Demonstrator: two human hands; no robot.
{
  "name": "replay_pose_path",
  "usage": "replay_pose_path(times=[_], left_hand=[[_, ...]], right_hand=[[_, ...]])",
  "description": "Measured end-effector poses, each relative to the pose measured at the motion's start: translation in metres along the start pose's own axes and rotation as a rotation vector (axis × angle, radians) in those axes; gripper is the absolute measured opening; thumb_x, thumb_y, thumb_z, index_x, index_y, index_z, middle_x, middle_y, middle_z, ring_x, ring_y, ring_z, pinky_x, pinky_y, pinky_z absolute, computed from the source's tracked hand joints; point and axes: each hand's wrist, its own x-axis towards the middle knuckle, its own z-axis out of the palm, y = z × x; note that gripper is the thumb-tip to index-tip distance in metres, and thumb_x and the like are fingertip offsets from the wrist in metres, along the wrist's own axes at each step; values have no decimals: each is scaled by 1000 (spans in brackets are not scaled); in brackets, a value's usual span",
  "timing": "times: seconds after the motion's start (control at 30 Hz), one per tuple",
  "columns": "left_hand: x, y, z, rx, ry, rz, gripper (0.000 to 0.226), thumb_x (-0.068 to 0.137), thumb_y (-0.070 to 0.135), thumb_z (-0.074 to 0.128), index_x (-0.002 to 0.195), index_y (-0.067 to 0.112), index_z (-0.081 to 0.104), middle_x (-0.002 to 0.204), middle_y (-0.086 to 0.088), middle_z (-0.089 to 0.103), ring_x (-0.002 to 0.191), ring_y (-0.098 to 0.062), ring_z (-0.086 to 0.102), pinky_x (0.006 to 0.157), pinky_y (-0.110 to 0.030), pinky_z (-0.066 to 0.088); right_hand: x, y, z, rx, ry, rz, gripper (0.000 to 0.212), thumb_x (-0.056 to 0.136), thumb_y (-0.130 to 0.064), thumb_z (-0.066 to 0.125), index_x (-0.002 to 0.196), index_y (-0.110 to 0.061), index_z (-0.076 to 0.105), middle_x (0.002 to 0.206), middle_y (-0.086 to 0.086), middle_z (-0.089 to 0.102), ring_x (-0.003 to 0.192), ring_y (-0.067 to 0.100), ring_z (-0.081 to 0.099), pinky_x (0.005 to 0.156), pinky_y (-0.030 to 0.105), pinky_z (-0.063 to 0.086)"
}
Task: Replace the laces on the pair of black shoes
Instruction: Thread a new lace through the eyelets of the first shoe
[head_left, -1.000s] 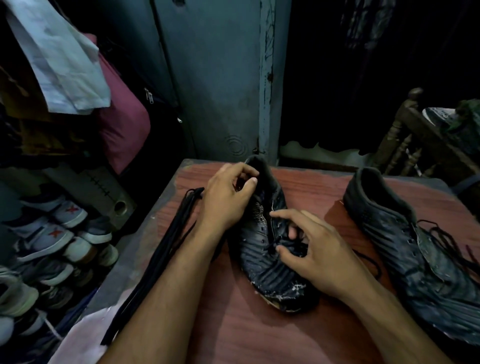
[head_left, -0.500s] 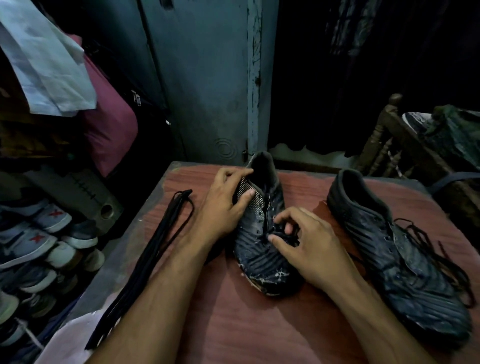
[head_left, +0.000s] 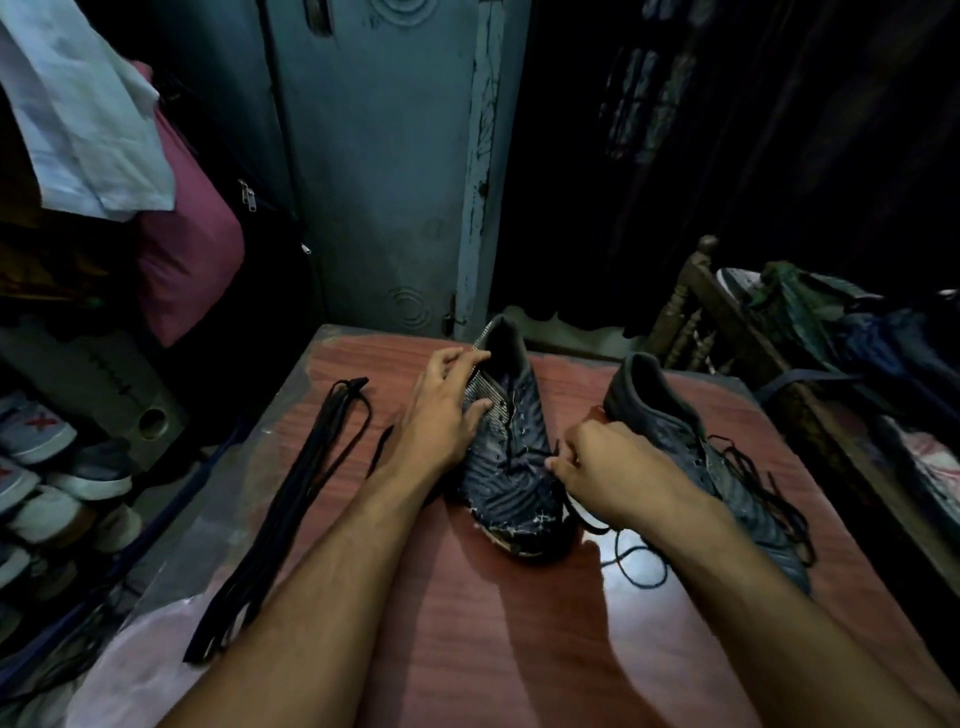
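Head view: reddish wooden table (head_left: 467, 623), dim room.

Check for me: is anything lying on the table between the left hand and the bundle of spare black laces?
Nothing visible does. The left hand holds the near shoe at its collar, and the bundle of laces lies to its left on bare table. Only one loose lace end from the bundle lies between them.
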Motion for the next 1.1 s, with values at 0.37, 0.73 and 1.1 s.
replay_pose_path(times=[0.37, 0.73, 1.1], left_hand=[[-2, 3, 1, -13, 33, -11, 70, 89, 23, 73, 147, 40, 37, 139, 4, 40, 124, -24, 53, 99, -49, 51], [-1, 1, 5, -3, 89, 62, 76, 89, 23, 75, 143, 43, 26, 140, 2, 37, 121, -28, 54, 98, -46, 51], [12, -18, 11, -17, -34, 81, 90, 81, 67, 51, 154, 16, 37, 158, -7, 35, 143, -18, 35, 111, -33, 39]], right_hand=[[-35, -43, -63, 1095, -57, -185, 30, 100, -23, 60, 75, -9, 70, 78, 18, 57, 69, 28, 56, 69, 31, 59], [-22, -89, -85, 1337, 200, -514, 23, 100, -18, 61, 87, -1, 71, 90, 14, 73, 85, 18, 69, 84, 30, 55], [7, -123, -95, 813, 208, -654, 21, 94, -2, 60, 99, -13, 77, 77, -11, 71, 67, -7, 62, 67, 8, 44]])
